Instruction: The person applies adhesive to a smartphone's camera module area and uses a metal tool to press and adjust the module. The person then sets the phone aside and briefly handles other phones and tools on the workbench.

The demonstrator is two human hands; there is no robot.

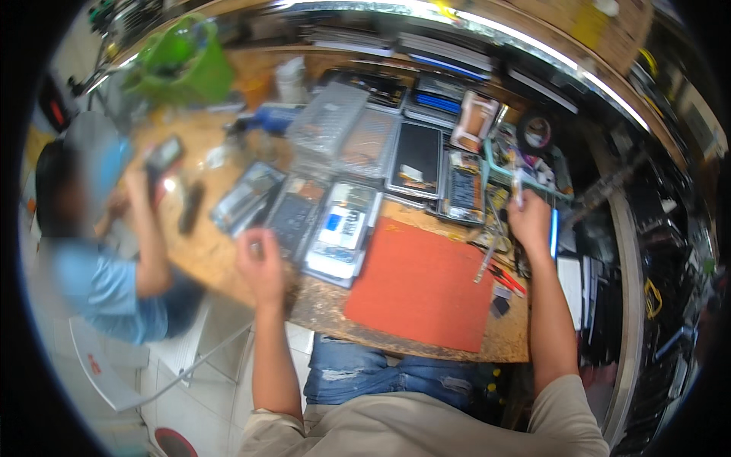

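My right hand point(531, 221) is closed at the right side of the workbench, over the loose tools. A slim, pale, stick-like tool point(518, 181) rises from its fingertips; its exact kind is too small to make out. On the left, my left hand point(260, 266) hovers above the bench edge with fingers curled together, slightly blurred. Whatever it may hold cannot be made out. Between my hands lies an orange-red mat point(419, 286). Just left of the mat, an opened tablet-like device point(344, 228) with exposed white and blue parts lies beside a dark circuit-filled panel point(295, 217).
Red-handled pliers point(508, 280) and a thin metal strip point(487, 259) lie right of the mat. Behind stand clear plastic trays point(327, 118), a teal basket point(560, 179) and a tape roll point(534, 131). At left, a person in blue point(106, 282) handles a device near a green bucket point(186, 65).
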